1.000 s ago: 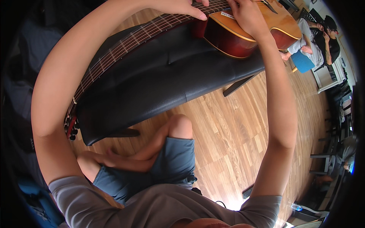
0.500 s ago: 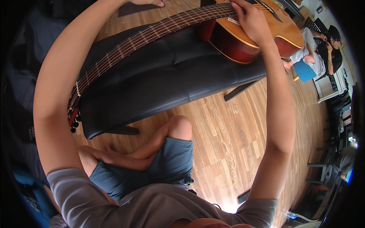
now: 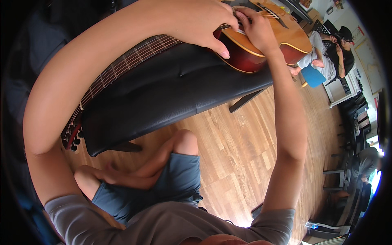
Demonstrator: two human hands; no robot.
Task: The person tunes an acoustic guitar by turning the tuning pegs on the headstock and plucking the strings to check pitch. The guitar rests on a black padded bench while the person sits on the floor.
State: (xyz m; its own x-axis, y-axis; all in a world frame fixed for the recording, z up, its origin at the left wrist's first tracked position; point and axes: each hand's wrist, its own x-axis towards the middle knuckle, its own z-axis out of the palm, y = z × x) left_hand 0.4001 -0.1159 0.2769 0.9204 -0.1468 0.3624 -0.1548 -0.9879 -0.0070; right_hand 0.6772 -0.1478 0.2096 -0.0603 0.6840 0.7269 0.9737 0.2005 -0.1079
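Observation:
An acoustic guitar (image 3: 292,36) with an orange-brown top and dark red sides lies on a black padded bench (image 3: 163,87). Its fretted neck (image 3: 122,62) runs left to the headstock with black tuning pegs. Over the neck where it meets the body is my left hand (image 3: 208,26), thumb stretched apart from the fingers; some fingertips are hidden. Right beside it, my right hand (image 3: 258,32) has its fingers bent together at the strings near the sound hole. Whatever is between those fingers, if anything, is too small to make out.
My legs are crossed on the wood floor (image 3: 241,151) in front of the bench. At the far right a person (image 3: 341,53) sits near a blue stool (image 3: 313,76). Another person (image 3: 365,163) is by the right rim. A plastic bottle (image 3: 312,225) lies at the lower right.
My left hand has come from beyond the bench, right and nearer, to the guitar beside my right hand. My right hand stays at the strings, its fingers now more bent. The view has shifted slightly.

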